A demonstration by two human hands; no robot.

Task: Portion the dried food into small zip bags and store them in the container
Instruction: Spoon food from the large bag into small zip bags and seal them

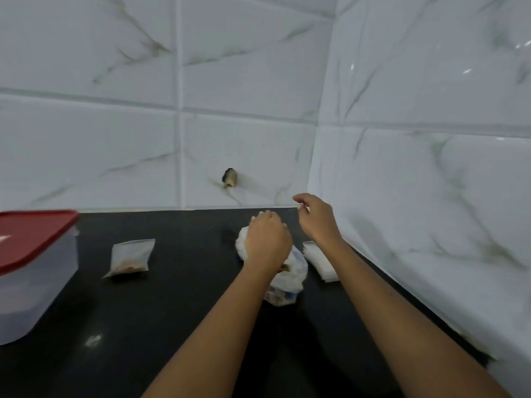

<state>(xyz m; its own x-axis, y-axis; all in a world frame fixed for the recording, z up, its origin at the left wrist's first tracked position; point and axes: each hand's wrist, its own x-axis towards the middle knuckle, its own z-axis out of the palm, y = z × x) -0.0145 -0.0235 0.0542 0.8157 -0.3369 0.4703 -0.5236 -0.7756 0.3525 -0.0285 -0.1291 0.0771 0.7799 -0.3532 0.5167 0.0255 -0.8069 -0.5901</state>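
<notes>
1. The plastic food bag [288, 278] lies on the black counter [172, 311] near the corner of the tiled wall [431, 196]. There is open room to its left.
2. The left hand [267, 242] covers its top, with the fingers curled onto the plastic.
3. The right hand [316, 216] hovers beside it with bent fingers. I cannot tell if they pinch anything.
4. Empty zip bags [323, 262] lie just to the right, a filled zip bag [132, 258] well to the left, and the red-lidded container [31, 268] at the left edge.

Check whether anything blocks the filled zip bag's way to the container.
Nothing lies on the counter between the filled zip bag and the container. The red lid sits on the container, though, covering its opening. The left hand grips the white plastic bag, off to the right.
</notes>
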